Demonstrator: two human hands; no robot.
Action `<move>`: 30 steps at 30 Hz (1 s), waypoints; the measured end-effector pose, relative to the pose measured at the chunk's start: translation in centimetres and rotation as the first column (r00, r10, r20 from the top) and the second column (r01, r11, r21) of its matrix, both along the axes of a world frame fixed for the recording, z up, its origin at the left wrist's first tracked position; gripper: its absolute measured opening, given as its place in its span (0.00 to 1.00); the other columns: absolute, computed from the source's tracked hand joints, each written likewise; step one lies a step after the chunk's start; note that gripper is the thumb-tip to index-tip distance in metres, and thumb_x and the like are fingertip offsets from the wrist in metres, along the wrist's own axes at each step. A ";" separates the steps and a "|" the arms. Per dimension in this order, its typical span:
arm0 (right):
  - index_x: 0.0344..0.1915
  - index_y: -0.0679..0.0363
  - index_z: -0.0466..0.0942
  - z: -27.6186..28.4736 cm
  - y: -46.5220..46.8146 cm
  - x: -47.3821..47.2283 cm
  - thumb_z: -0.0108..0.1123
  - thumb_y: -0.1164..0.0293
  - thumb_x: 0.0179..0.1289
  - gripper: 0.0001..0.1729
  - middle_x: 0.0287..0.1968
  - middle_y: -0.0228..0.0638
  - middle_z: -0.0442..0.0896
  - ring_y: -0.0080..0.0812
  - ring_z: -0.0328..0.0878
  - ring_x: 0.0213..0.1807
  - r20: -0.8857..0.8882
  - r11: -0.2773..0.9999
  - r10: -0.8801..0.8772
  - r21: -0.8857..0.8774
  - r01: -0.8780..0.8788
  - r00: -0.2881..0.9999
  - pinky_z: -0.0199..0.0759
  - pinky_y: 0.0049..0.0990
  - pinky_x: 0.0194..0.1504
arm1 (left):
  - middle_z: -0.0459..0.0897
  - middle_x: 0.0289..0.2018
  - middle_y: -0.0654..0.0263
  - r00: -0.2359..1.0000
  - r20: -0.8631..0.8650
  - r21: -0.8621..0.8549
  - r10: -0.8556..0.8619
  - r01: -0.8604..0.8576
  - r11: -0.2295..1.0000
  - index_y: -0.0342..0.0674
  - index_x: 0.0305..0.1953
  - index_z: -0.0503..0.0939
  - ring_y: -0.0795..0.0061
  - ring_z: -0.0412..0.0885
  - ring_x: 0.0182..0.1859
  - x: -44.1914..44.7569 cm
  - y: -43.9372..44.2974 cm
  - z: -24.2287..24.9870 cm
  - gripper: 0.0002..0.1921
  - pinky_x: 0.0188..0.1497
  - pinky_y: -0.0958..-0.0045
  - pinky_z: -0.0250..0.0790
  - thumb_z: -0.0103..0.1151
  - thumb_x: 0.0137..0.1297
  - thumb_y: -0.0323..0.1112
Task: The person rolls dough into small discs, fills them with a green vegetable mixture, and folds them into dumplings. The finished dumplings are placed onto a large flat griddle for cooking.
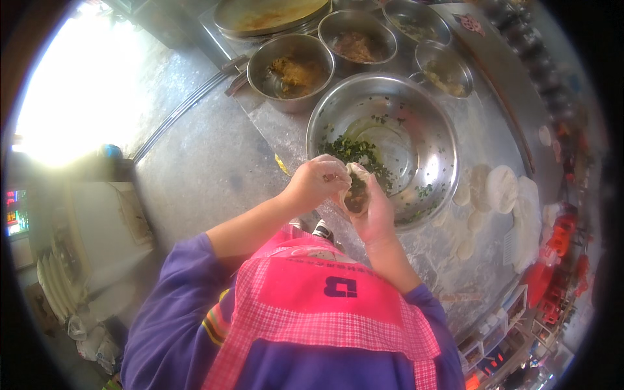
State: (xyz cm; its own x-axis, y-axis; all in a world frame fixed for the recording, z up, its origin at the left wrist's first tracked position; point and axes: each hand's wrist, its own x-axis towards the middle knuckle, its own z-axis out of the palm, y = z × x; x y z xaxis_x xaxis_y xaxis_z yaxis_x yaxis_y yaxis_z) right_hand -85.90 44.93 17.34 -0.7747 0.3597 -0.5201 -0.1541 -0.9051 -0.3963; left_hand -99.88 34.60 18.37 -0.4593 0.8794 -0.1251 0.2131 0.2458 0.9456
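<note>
A round dough wrapper (345, 199) sits cupped in my right hand (378, 217), its mouth facing up. Dark green chopped filling (357, 191) shows inside it. The fingers of my left hand (317, 180) pinch the wrapper's upper left edge. Both hands are over the near left rim of a large stainless steel basin (414, 122), partly covering it. Chopped greens (353, 148) are heaped at the basin's left side, with scraps stuck to its wall. Part of the wrapper is hidden by my fingers.
Beyond the basin stand a steel pot of yellowish filling (295, 70), a pot of brownish filling (356, 46) and smaller steel bowls. A wide round pan (270, 14) is farther back. Floured dough (502, 189) and flat wrappers (465, 248) lie at right.
</note>
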 end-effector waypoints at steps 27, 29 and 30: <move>0.70 0.63 0.65 0.7 0.2 1.6 0.55 0.65 0.75 0.28 0.66 0.42 0.71 0.36 0.76 0.59 -0.110 0.956 -0.029 0.288 0.060 0.993 0.72 0.34 0.62 | 0.83 0.39 0.63 0.703 0.692 -0.033 0.165 -0.197 0.980 0.33 0.46 0.81 0.72 0.84 0.41 1.0 -0.6 1.2 0.10 0.47 0.71 0.78 0.64 0.64 0.24; 0.69 0.63 0.66 -0.1 -0.2 1.4 0.54 0.65 0.75 0.27 0.64 0.41 0.73 0.35 0.77 0.58 -0.079 0.996 -0.040 0.082 0.046 0.996 0.74 0.35 0.59 | 0.82 0.37 0.64 0.871 0.466 -0.108 0.154 -0.117 0.987 0.37 0.42 0.83 0.71 0.84 0.41 1.6 -0.6 0.4 0.06 0.47 0.71 0.77 0.65 0.63 0.25; 0.67 0.63 0.67 -0.5 -0.4 1.3 0.54 0.68 0.75 0.25 0.59 0.39 0.76 0.34 0.77 0.57 0.024 0.995 -0.033 0.092 0.030 0.999 0.77 0.37 0.55 | 0.79 0.33 0.64 0.998 -0.012 0.045 0.059 -0.058 0.997 0.42 0.37 0.85 0.67 0.83 0.41 1.7 -0.5 0.0 0.04 0.46 0.69 0.77 0.65 0.61 0.25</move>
